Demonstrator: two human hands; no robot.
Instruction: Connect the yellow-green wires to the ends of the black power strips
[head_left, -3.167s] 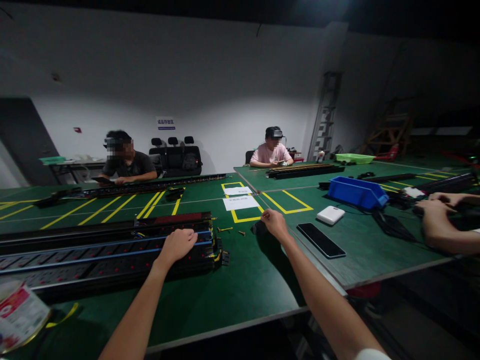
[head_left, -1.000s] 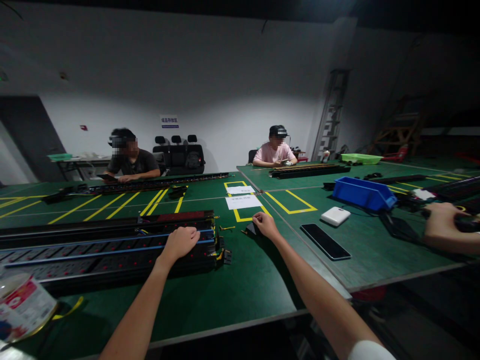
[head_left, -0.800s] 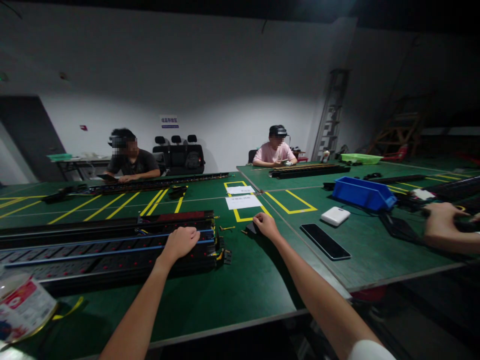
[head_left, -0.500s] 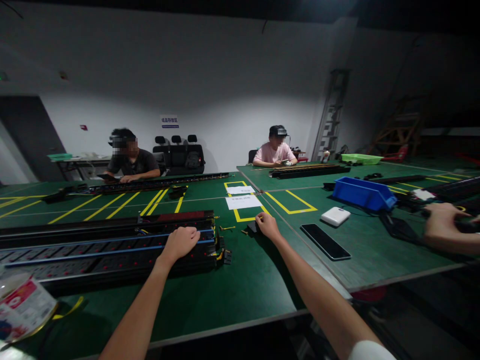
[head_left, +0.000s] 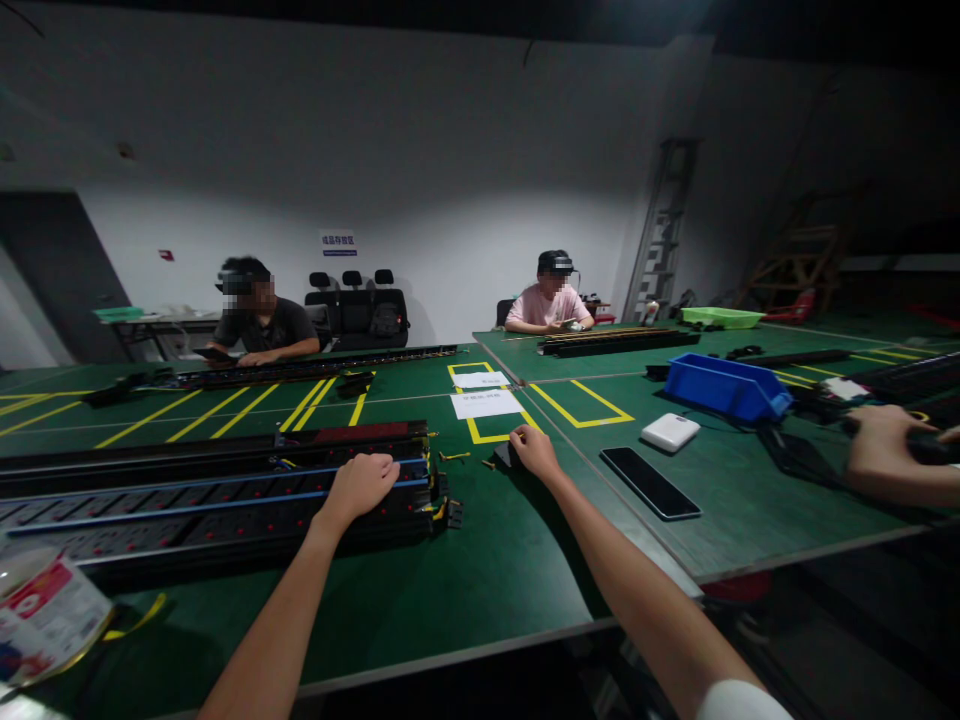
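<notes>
On the near left of the green worktop I see long black strips dotted with red and edged in blue, lying side by side. The person's left hand rests on them near their right end, fingers loosely curled; I can't tell whether that grip has hold of anything. Just beyond that end sit a black plastic connector, a thin yellow-ended piece and a small brass-coloured screw.

To the right, the right hand is low over the worktop, its grip drawn nearly closed, fingertips at a small dark flat piece; whether they pinch it, I can't tell. A black-screened phone lies farther right, near a white rounded block. White paper sheets lie beyond the hand.
</notes>
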